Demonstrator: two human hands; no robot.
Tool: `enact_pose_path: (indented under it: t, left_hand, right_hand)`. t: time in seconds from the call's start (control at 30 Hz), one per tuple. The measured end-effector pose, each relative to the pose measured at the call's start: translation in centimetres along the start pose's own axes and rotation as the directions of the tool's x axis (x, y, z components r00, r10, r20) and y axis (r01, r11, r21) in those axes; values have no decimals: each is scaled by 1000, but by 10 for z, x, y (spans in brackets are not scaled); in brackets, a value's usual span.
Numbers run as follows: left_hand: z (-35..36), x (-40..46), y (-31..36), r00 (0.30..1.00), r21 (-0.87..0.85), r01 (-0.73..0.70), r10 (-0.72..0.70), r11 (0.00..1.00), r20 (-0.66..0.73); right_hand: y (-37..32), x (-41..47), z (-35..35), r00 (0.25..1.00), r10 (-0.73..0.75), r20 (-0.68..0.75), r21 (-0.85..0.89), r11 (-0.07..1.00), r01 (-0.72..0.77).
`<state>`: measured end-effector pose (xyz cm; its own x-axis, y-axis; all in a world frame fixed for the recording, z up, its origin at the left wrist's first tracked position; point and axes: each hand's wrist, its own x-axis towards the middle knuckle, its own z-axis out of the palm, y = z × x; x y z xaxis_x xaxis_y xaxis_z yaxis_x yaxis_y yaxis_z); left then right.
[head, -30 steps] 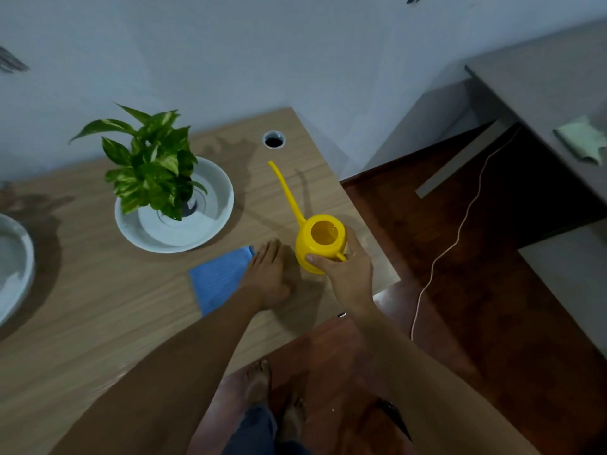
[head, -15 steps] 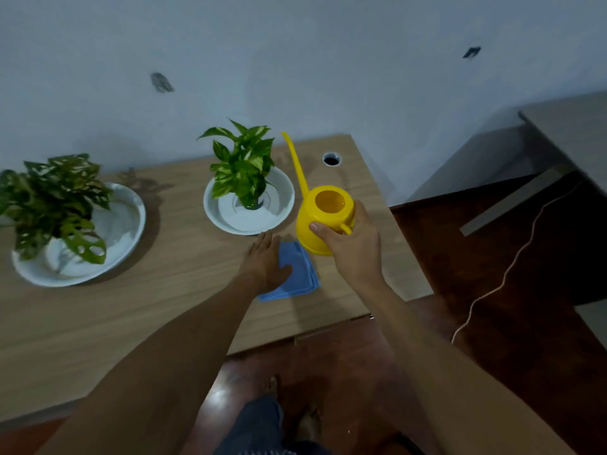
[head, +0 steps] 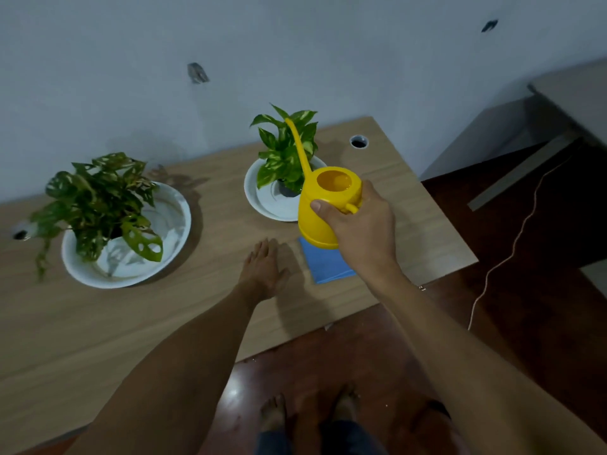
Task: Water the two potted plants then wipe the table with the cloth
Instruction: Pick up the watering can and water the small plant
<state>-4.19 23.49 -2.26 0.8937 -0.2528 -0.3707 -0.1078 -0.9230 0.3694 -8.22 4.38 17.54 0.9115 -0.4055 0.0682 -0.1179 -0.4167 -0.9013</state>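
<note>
Two plants: both are set on the table [head: 203, 323], largest items first.
Holed-leaf plant [head: 98, 198]: stood in a wide white dish [head: 177, 224] at the left.
Pothos plant [head: 287, 151]: stood in a smaller white dish [head: 256, 198], further right.
Watering can [head: 323, 208]: held above the table; its long thin spout is aimed up and away, across the pothos leaves.
Right hand [head: 364, 224]: clenched on the can's handle, thumb laid on the near wall.
Left hand [head: 262, 267]: laid flat, fingers spread, grasping nothing.
Blue cloth [head: 328, 266]: lying under the can, beside the left hand.
</note>
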Motion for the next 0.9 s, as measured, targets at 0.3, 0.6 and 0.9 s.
enact_pose_path:
  t: [0.3, 0.6, 0.9]
  left_hand:
    - [20, -4, -43, 999, -90, -35, 35, 995, -5]
    - [53, -8, -66, 980, -126, -129, 107, 984, -168]
    - [57, -8, -68, 976, -130, -140, 115, 982, -186]
  right_hand:
    - [-37, -16, 24, 990, 34, -137, -150, 987, -54]
    - [-46, -13, 31, 993, 9, -118, -303, 952, -44]
    - [-50, -6, 32, 991, 36, -127, -306, 949, -74]
